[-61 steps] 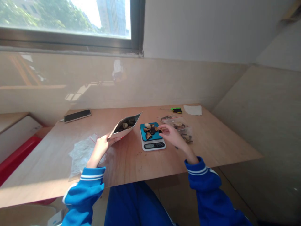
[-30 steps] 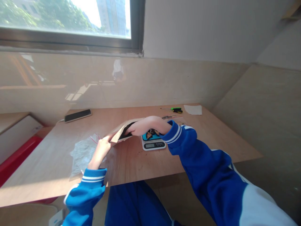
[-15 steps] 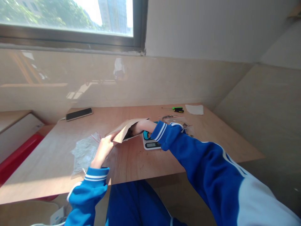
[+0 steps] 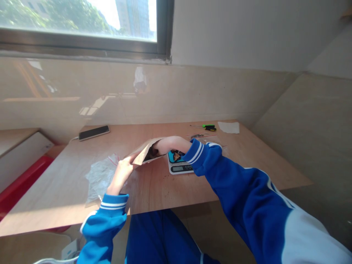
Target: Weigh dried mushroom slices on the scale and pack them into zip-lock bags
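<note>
My left hand (image 4: 121,173) grips the lower end of a paper pouch (image 4: 142,154), tilted with its mouth facing right. My right hand (image 4: 168,144) reaches into the pouch's mouth; its fingers are hidden inside, so I cannot tell what they hold. Just right of the pouch stands a small kitchen scale (image 4: 179,166) with a blue top and a few dark dried pieces on it, partly hidden by my right sleeve.
The wooden table (image 4: 154,190) bears a clear plastic bag (image 4: 99,177) at the left, a phone (image 4: 94,132) at the back left, a green screwdriver (image 4: 209,127) and a white paper (image 4: 228,127) at the back right. A red bin (image 4: 19,183) stands left of the table.
Two seconds ago my right hand was at the scale's right side by a dried piece. It has since crossed over the scale and gone into the pouch, where it remains.
</note>
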Demonstrator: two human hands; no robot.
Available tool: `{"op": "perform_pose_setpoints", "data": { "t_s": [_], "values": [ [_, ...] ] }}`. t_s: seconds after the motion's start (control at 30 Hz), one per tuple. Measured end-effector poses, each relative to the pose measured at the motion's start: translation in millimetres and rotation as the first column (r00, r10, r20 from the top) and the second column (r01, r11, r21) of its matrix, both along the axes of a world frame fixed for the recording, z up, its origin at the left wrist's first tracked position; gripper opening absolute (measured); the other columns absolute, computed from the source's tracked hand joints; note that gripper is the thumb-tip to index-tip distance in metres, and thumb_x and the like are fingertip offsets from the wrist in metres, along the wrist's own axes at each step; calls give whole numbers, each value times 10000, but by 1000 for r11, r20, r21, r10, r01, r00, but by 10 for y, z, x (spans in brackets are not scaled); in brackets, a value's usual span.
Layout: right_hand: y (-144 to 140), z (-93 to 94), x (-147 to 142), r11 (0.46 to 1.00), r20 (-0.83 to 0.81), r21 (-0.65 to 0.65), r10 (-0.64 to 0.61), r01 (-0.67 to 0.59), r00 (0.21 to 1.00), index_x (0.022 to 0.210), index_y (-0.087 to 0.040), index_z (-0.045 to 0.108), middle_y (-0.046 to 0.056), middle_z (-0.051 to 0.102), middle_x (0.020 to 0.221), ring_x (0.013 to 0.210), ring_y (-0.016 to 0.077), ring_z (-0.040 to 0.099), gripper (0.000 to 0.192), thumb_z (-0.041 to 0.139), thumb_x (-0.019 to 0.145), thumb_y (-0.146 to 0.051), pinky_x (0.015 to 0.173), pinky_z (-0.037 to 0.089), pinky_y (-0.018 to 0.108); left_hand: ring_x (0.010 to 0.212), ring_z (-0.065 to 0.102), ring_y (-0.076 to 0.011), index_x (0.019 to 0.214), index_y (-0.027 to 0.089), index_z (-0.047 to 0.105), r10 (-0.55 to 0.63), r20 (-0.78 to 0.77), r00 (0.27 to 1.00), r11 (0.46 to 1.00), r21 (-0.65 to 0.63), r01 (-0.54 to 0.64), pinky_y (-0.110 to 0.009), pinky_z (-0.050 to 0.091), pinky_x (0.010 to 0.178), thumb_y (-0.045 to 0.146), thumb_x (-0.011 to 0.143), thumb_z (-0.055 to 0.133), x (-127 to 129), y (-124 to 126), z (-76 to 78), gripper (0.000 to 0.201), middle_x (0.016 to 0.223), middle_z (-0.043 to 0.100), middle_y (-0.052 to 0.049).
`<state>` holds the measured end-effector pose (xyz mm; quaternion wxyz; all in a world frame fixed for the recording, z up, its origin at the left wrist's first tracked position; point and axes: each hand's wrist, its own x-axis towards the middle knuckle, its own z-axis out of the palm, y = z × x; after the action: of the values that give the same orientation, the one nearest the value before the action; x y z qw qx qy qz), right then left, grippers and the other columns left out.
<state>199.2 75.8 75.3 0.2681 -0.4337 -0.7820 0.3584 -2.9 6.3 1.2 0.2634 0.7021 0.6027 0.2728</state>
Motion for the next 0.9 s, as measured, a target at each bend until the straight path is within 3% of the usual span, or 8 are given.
{"op": "perform_pose_setpoints", "data": {
  "t_s": [0.1, 0.23, 0.33, 0.47, 0.53, 0.67, 0.77, 0.9],
  "values": [
    [-75, 139, 42, 983, 192, -22, 183, -182, 964, 618, -223, 734, -7, 776, 803, 775, 160, 724, 72, 770, 646, -167, 729, 537, 195, 1083, 641, -262, 1273, 182, 611, 18, 4, 1000, 1000, -6, -18, -356, 460, 968, 317, 830, 552, 9, -3, 10, 467, 1256, 667, -74],
    [-192, 416, 100, 915, 422, 24, 355, -402, 834, 891, -197, 763, -19, 761, 1023, 937, 116, 690, 211, 591, 796, -122, 837, 484, 173, 1043, 656, -269, 1233, 204, 638, 47, 4, 999, 999, -17, -47, -342, 485, 906, 412, 831, 561, 14, -7, 24, 460, 1176, 711, -48],
    [-378, 684, 303, 920, 361, 196, 255, -340, 897, 1075, -196, 720, 20, 716, 1159, 1035, 147, 660, 289, 506, 883, -162, 937, 469, 246, 1045, 658, -282, 1135, 191, 684, 88, -10, 996, 996, -16, -88, -331, 489, 871, 473, 823, 564, -10, 47, 21, 438, 1095, 741, -53],
    [-815, 776, 792, 966, -57, 254, 73, -56, 996, 1177, -211, 652, 32, 676, 1221, 1137, 159, 615, 323, 416, 975, -301, 981, 465, 285, 1080, 641, -355, 1012, 111, 707, 223, -60, 973, 975, -11, -224, -366, 487, 828, 467, 848, 525, -90, 234, 7, 433, 1060, 734, -161],
    [-1066, 578, 1043, 972, -254, 176, -107, 155, 961, 1142, -218, 656, 42, 696, 1164, 1059, 158, 653, 336, 413, 980, -382, 926, 503, 284, 1092, 631, -385, 1010, 68, 698, 304, -78, 950, 952, -8, -305, -380, 490, 802, 463, 861, 506, -134, 335, 7, 463, 1065, 715, -225],
    [-1553, -132, 1408, 906, -319, -59, -415, 419, 852, 1072, -211, 682, 68, 736, 1013, 935, 179, 684, 369, 476, 935, -485, 880, 530, 315, 1201, 572, -363, 1137, 48, 635, 406, -69, 911, 914, 27, -405, -382, 481, 855, 476, 895, 451, -184, 423, 28, 525, 1184, 662, -247],
    [-1902, -604, 1558, 820, -289, -213, -572, 531, 768, 1013, -198, 712, 92, 749, 912, 836, 209, 698, 444, 521, 874, -574, 800, 565, 340, 1214, 568, -330, 1168, 64, 610, 382, -52, 923, 924, 33, -380, -370, 478, 882, 529, 890, 448, -200, 393, 49, 565, 1239, 651, -199],
    [-2252, -918, 1702, 732, -221, -336, -673, 593, 706, 1003, -189, 728, 117, 748, 916, 846, 242, 702, 495, 552, 830, -618, 801, 579, 375, 1160, 609, -288, 1232, 99, 562, 332, -46, 942, 943, 39, -330, -343, 501, 847, 537, 895, 436, -232, 350, 43, 567, 1251, 658, -143]
  ]
}}
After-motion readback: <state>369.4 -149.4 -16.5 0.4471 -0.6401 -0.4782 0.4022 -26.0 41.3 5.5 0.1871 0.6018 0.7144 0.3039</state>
